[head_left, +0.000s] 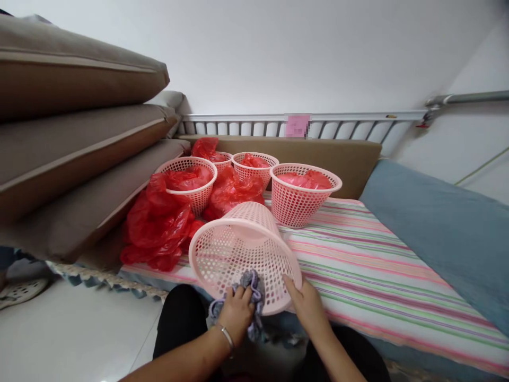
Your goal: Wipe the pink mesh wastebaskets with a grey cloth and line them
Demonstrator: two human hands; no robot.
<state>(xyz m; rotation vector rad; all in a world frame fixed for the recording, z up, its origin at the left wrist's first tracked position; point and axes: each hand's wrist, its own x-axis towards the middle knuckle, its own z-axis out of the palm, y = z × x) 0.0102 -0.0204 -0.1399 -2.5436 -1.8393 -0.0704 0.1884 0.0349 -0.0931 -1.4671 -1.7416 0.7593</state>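
Note:
A pink perforated plastic basket lies tipped on its side, its mouth facing me. My right hand grips its rim at the right, the thumb lapping over the inside. Bunched in my left hand is a grey cloth with purple edging, held at the lower rim of the basket. A bracelet circles the left wrist. The basket's inside looks bare apart from the cloth at its mouth.
Upright pink baskets, one at the right, hold red plastic bags. More red bags lie at left on the striped sheet. Stacked grey-brown cushions rise at the left. Behind stands a metal rail; blue fabric lies at right.

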